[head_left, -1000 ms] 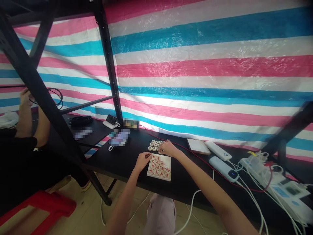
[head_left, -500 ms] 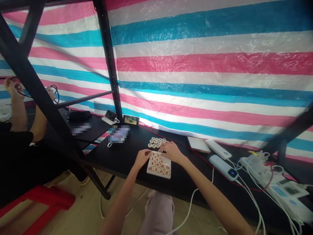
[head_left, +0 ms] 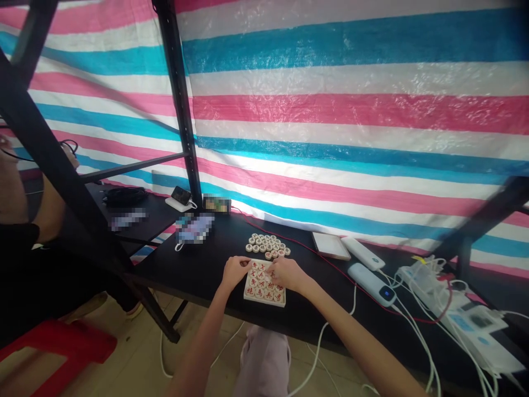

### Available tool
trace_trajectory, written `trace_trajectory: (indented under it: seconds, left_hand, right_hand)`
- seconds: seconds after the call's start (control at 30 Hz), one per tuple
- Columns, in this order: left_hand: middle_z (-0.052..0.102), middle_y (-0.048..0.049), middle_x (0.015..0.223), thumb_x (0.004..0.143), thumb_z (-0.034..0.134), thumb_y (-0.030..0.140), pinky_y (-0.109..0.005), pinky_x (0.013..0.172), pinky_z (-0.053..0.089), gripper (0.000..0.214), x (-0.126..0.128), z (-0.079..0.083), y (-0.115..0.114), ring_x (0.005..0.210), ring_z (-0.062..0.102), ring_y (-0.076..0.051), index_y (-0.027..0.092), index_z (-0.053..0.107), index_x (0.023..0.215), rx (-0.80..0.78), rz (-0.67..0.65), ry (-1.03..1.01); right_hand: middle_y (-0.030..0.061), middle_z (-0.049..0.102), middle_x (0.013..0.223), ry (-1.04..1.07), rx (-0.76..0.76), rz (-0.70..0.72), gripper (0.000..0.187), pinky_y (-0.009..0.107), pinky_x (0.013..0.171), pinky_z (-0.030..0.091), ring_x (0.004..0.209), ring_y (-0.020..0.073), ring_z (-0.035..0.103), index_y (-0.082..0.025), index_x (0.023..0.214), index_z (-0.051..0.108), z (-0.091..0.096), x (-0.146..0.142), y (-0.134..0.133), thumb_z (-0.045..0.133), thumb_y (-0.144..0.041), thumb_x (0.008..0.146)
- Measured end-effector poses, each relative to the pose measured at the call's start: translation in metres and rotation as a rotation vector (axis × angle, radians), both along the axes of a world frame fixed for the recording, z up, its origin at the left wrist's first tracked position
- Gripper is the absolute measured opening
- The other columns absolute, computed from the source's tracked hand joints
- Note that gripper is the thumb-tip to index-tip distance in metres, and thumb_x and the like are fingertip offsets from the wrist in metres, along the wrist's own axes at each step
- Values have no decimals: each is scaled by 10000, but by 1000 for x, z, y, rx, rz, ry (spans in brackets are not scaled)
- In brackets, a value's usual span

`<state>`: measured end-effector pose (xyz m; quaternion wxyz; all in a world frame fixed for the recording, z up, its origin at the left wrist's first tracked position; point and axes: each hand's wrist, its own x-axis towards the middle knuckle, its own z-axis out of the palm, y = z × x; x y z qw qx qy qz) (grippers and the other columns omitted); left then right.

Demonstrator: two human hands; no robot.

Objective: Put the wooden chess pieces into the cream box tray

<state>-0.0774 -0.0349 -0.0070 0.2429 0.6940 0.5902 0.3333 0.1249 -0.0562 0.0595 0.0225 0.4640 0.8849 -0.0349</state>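
Note:
A shallow white box [head_left: 264,302] lies on the black table, with rows of round Chinese chess pieces [head_left: 260,284] in it, red characters facing up. My left hand [head_left: 237,272] is closed on the box's far left corner, fingers curled at the rim. My right hand [head_left: 288,274] reaches over the box's right side, fingers bent together down onto a piece among the others; the fingertips are partly hidden. Just behind the box, a group of loose Chinese chess pieces [head_left: 264,242] lies on the table, several with red characters nearest my right hand.
Right of the pieces lie a white lid-like tray [head_left: 330,246], two power banks [head_left: 372,284] and tangled white cables [head_left: 430,286]. A red cable [head_left: 297,246] crosses behind. At the back left stands a phone [head_left: 217,204]. Another person's arm [head_left: 52,209] shows beyond the black frame.
My right hand has moved from the box's far edge to over its right side. More loose pieces behind the box are now uncovered. The view has shifted slightly.

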Motion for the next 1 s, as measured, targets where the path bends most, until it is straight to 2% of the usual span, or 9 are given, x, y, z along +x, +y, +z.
trace_trajectory:
  seconds: [0.13, 0.23, 0.43, 0.6, 0.8, 0.9, 1.0]
  left_hand:
    - [667, -42, 654, 733, 518, 393, -224, 548, 357, 329, -1, 0, 0, 593, 564, -140, 168, 721, 862, 3, -34, 4]
    - [659, -39, 640, 740, 505, 407, -224, 542, 353, 345, -2, -1, 1, 573, 552, -135, 162, 719, 856, -1, -41, -13]
    - [664, -40, 665, 743, 494, 370, -223, 549, 353, 324, -2, -5, 0, 592, 555, -134, 158, 717, 848, 16, -45, -37]
    - [669, -39, 679, 739, 504, 356, -223, 560, 360, 303, -2, -7, 1, 597, 553, -131, 163, 714, 842, 19, -52, -54]
    - [667, -45, 689, 740, 507, 344, -221, 554, 357, 299, -2, -10, 3, 592, 539, -127, 151, 709, 849, 25, -62, -68]
    - [666, -42, 689, 746, 504, 348, -219, 551, 355, 300, -2, -9, 2, 593, 540, -126, 156, 708, 850, 24, -68, -74]
    - [667, -45, 689, 744, 508, 351, -220, 557, 360, 298, -1, -7, 1, 599, 543, -128, 154, 710, 841, 19, -65, -78]
  right_hand:
    - [26, 645, 988, 121, 110, -81, 256, 232, 755, 394, 936, 168, 562, -283, 1035, 634, 13, 0, 23, 514, -326, 813]
    - [36, 650, 991, 132, 171, -141, 267, 245, 761, 376, 967, 175, 546, -259, 1053, 610, 15, -11, 44, 514, -365, 827]
    - [34, 671, 867, 50, 175, -30, 169, 327, 852, 294, 947, 189, 535, -232, 884, 650, -7, -36, 61, 537, -339, 818]
    - [50, 642, 959, 13, 251, 1, 171, 341, 837, 280, 992, 207, 487, -221, 886, 653, -14, -35, 59, 533, -322, 819]
    - [76, 602, 1010, -7, 304, -10, 221, 330, 806, 299, 1006, 217, 472, -211, 938, 630, -3, -30, 47, 478, -352, 861]
    - [54, 602, 989, 73, 254, 28, 249, 301, 797, 311, 979, 185, 493, -231, 997, 606, 4, -26, 32, 422, -363, 894]
    - [46, 605, 972, 41, 144, 88, 233, 292, 776, 325, 954, 186, 506, -246, 1001, 611, 5, -23, 15, 474, -379, 866]
